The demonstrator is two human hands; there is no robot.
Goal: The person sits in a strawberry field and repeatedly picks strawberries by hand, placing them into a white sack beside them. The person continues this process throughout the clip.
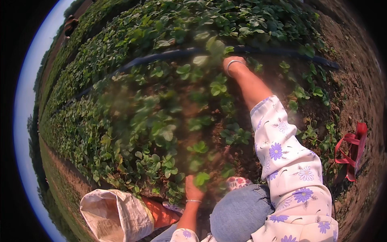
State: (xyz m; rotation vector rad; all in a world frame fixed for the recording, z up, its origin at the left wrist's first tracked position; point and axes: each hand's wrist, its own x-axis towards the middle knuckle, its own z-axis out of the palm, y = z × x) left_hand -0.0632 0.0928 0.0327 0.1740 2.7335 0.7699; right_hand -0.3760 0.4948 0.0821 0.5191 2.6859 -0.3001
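With my right arm stretched forward, my right hand (234, 64) reaches down among low leafy plants (218, 87) that look like strawberry plants. It is close to a black irrigation pipe (169, 55); a metal bangle circles its wrist, and its fingers are hidden. Close to my body, my left hand (193, 190) is low at the near edge of the bed. A bright green leaf sprig (201, 178) overlaps its fingers, so I cannot tell whether they grip the stem. Reddish-brown soil (219, 130) shows between the plants here.
A whitish woven sack (127, 211), its mouth open, stands at lower left against an orange-red one (160, 212). My bent denim knee (240, 211) is between my arms. A red strapped bag (352, 154) lies on bare soil at right. Another person (70, 26) is far off at upper left.
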